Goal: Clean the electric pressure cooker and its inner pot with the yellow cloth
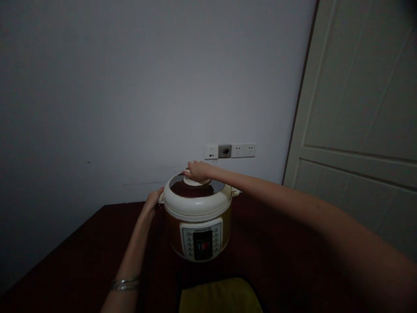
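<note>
A white and gold electric pressure cooker (198,208) stands upright on a dark red table, its control panel (202,241) facing me. My right hand (198,170) is closed around the knob on top of its lid (192,204). At the cooker's left side, my left hand (153,201) grips the side handle (161,198), with most of the fingers hidden behind it. The lid sits on the body of the cooker. On the right, the other side handle (236,191) shows partly beneath my right forearm.
A yellow-green cloth-like thing (221,298) lies at the table's near edge. The dark red table (81,256) meets a pale wall carrying a row of sockets (243,150) behind the cooker. A panelled door (355,108) rises at the right.
</note>
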### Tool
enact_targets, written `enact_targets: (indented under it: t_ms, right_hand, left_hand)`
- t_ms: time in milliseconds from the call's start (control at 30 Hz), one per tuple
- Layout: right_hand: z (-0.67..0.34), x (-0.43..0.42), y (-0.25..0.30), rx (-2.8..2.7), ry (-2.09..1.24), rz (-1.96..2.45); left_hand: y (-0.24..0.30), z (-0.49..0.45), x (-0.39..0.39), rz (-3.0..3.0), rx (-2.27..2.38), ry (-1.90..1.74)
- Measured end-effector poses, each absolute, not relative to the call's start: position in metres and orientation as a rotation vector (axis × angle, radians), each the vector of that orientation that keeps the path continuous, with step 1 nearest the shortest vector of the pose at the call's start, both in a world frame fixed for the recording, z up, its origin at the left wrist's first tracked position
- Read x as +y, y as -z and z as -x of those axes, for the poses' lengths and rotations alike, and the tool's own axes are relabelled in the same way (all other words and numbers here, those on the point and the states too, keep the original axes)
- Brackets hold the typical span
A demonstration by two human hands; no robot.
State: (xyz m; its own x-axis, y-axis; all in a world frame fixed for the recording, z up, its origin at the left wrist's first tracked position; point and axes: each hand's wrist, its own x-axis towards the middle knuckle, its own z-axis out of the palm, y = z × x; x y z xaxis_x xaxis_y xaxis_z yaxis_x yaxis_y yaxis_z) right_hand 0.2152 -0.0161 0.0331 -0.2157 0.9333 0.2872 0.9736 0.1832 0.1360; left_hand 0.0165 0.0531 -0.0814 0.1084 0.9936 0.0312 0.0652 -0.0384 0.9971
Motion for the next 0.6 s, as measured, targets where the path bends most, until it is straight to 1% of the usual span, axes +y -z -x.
enact_targets:
  t_ms: [433,600]
  right_hand:
    - [-0.203,-0.007,-0.032,-2.101,0.329,2.099]
    - [-0.202,-0.006,-0.033,-2.121,0.305,2.08]
  left_hand:
    - [0.079,-0.018,0.051,-1.307,1.229,-1.128]
    - [0.079,-0.018,0.051,-1.313,1.23,-1.128]
